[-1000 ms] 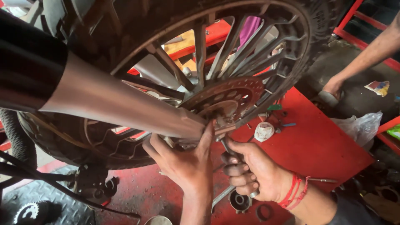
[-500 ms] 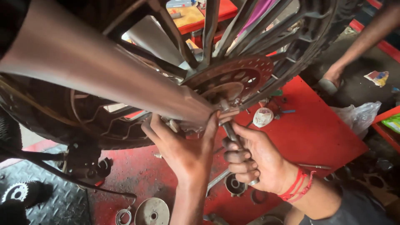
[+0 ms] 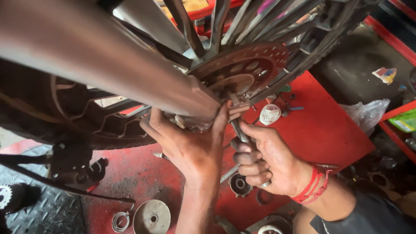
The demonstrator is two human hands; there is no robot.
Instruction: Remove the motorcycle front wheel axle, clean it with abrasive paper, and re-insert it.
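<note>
The left hand is spread open, palm against the hub area under the exhaust pipe, thumb up beside the axle. The right hand is closed in a fist around a wrench, whose upper end meets the hub just below the brake disc. The pipe crosses the view and hides much of the wheel and the left fingertips.

On the red floor lie a white cap, a bearing cup under the right hand, a round disc and a ring. A plastic bag sits at the right.
</note>
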